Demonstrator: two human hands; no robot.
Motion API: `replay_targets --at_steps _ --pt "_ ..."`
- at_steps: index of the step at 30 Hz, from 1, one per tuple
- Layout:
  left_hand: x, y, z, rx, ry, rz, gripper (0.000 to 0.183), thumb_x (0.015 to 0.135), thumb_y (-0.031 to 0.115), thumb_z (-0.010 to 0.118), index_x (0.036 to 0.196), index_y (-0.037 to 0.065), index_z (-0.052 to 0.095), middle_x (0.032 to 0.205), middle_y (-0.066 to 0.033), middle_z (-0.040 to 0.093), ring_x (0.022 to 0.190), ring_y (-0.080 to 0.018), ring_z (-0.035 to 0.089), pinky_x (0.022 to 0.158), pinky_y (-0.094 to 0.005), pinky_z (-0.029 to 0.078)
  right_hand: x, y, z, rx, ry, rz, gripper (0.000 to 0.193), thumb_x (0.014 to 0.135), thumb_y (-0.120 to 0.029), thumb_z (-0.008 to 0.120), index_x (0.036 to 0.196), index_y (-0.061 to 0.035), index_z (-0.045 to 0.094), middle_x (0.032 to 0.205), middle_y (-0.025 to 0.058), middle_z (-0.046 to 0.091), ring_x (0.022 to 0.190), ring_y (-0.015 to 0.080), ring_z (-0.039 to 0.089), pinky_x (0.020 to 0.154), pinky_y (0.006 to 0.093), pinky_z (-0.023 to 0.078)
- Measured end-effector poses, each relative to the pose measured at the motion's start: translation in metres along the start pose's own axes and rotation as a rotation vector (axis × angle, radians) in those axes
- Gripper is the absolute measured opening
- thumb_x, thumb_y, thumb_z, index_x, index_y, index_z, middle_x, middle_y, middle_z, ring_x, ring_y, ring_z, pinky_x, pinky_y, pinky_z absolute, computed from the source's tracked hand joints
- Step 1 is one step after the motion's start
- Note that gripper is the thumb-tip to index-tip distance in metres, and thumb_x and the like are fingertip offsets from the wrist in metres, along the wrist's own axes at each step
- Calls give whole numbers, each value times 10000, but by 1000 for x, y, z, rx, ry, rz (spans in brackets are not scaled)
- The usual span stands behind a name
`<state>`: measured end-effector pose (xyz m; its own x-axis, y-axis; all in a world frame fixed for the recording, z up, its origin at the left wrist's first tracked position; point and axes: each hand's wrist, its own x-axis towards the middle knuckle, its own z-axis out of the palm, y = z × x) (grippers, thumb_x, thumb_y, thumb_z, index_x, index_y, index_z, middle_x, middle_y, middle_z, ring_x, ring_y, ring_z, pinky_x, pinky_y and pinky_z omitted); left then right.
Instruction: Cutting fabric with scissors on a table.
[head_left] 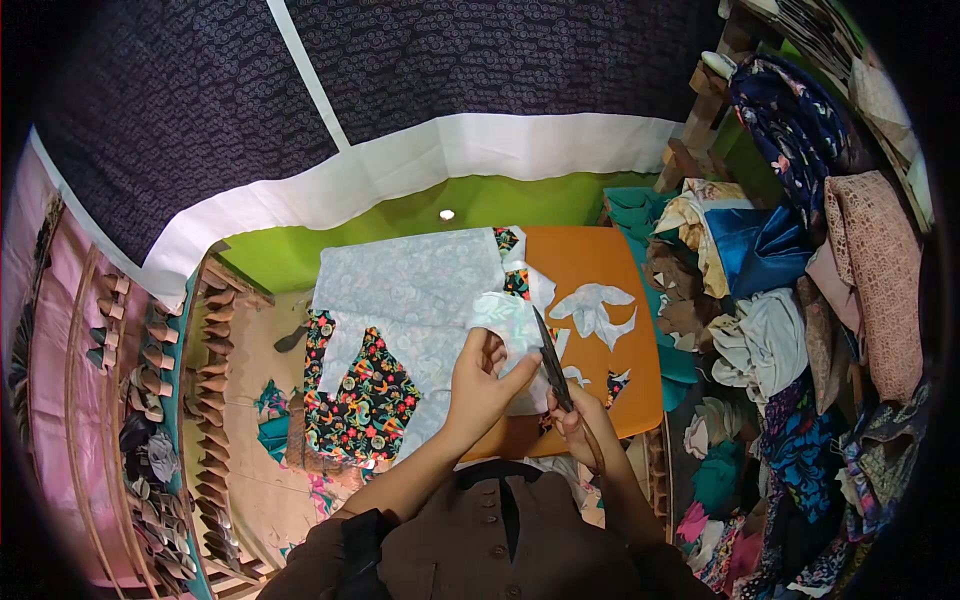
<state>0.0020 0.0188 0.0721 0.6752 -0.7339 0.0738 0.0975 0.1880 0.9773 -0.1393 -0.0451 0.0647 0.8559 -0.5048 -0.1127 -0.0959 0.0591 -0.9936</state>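
Note:
My left hand (pixel 480 378) pinches a small pale fabric piece (pixel 500 310) with a faint leaf pattern, held up over the table. In my right hand (pixel 578 422) is a pair of dark scissors (pixel 553 365), the blades pointing up and away along the right side of that piece. Whether the blades touch the fabric, I cannot tell. Beneath both hands a large floral cloth (pixel 410 275) covers much of the orange table (pixel 600 262). Its pale reverse faces up at the back, and a black printed part (pixel 370 400) with orange and green flowers shows at the front left.
Pale cut scraps (pixel 598 313) lie on the table's right side. Heaped fabrics (pixel 760 340) crowd the right, beside a rolled beige cloth (pixel 875 285). Racks of shoe-last-like shapes (pixel 215 390) line the left. A dark patterned curtain (pixel 500 60) with a white border hangs beyond the table.

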Motion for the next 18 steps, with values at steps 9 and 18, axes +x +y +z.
replay_targets --at_steps 9,18 --pt "0 17 8 -185 129 -149 256 757 34 614 949 -11 450 826 -53 542 776 -94 517 676 -212 414 -1 -4 4 -84 -4 -60 727 668 -725 410 880 -29 413 712 -28 335 601 35 289 508 160 237" --pt "-6 7 13 -132 149 -58 297 765 17 599 1009 -14 432 896 -72 550 811 -107 531 696 -221 415 -3 5 11 302 -70 86 784 557 -735 497 947 -67 365 729 -48 295 584 22 266 497 145 212"
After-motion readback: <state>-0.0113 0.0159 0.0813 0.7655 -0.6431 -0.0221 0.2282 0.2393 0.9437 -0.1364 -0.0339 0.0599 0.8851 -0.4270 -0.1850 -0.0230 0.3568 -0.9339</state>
